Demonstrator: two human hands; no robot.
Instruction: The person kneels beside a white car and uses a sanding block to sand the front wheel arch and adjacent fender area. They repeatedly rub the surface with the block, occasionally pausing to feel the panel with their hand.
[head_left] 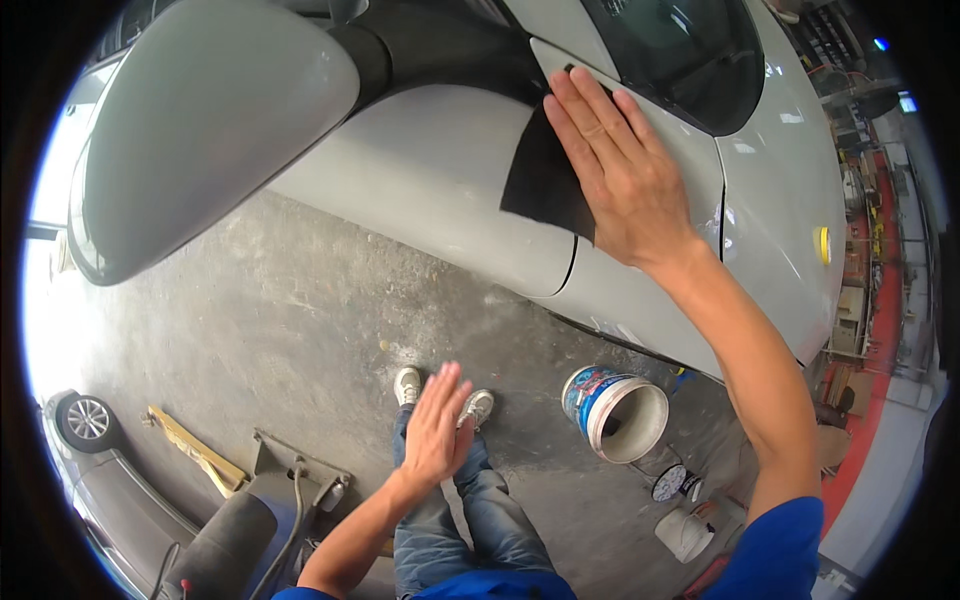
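My right hand (625,180) lies flat on the side of a pale grey car (420,165), its fingers straight and close together. Under the palm and fingers is a square black sheet (545,180) that looks like sandpaper. Part of the sheet is covered by the hand; its left part shows against the panel by the door seam. My left hand (437,430) hangs in the air over my legs, fingers stretched out, with nothing in it. It touches nothing that I can see.
The car's side mirror (215,130) juts out at upper left. On the concrete floor stand a white-and-blue bucket (650,425) and a smaller pail (685,535). A roll of yellow tape (823,245) is on the car at right. A grey machine (240,540) and another car (130,510) are at lower left.
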